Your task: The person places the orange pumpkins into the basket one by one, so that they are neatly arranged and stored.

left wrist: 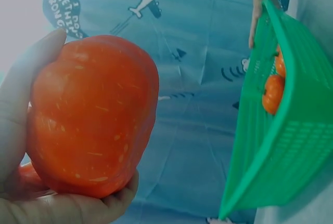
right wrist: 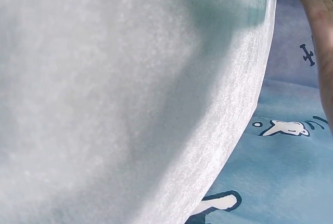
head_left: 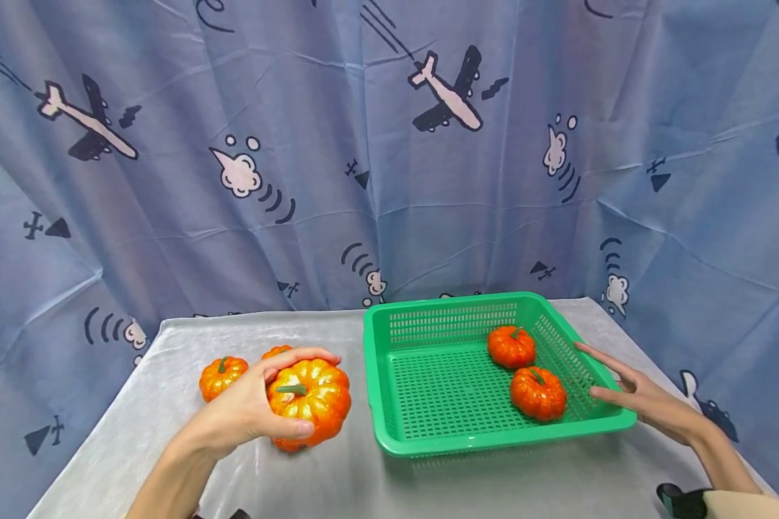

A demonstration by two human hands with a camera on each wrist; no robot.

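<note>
My left hand (head_left: 249,407) grips an orange toy pumpkin (head_left: 318,396) with a green stem, thumb on the near side and fingers over the far side. In the left wrist view the pumpkin (left wrist: 96,117) sits between thumb and fingers, left of the basket. A green plastic basket (head_left: 454,445) stands on the table with two pumpkins, one pumpkin (head_left: 511,347) behind the other pumpkin (head_left: 538,394), in its right half. My right hand (head_left: 656,404) rests at the basket's right rim with fairly straight fingers. The right wrist view catches only part of this hand (right wrist: 317,21).
Left of my left hand lies another pumpkin (head_left: 223,377). One more pumpkin (head_left: 276,351) is mostly hidden behind that hand. A pale cloth covers the table (head_left: 324,328). Blue curtain (head_left: 324,180) printed with airplanes hangs behind and along the sides.
</note>
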